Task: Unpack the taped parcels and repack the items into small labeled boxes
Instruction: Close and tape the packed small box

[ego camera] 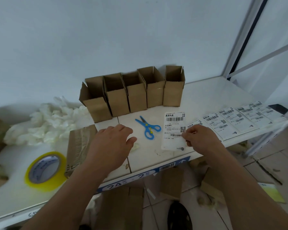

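— What is in your hands at the bench?

— My right hand (200,138) pinches the right edge of a shipping label (174,130), thumb and fingers curled on it. The label lies flat on the white bench (206,97), printed side up, barcode at the top, QR code near my fingertips. My left hand (113,143) holds nothing: palm down, fingers loose and spread, it hovers low over the bench just left of the scissors (148,127); I cannot tell whether it touches the surface.

— And the boxes?

— Five small cardboard boxes (133,92) stand upright in a row against the wall, side by side, top flaps open. They sit just behind the scissors and the label. I cannot see into them.

— What else lies around?

— The blue scissors, with a yellow pivot, lie closed between my two hands, blades pointing toward the boxes. To the right of the label, a strip of more labels (236,120) runs along the bench toward the corner post. Left of my left hand sits a flattened piece of taped cardboard (78,143), partly under my forearm. Nearer me on the left, a roll of yellowish tape (45,170) rests on its side. Behind it, a heap of white packing filler (47,123) reaches to the leftmost box. Torn cardboard and scraps cover the tiled floor (273,163) below the bench's edge.
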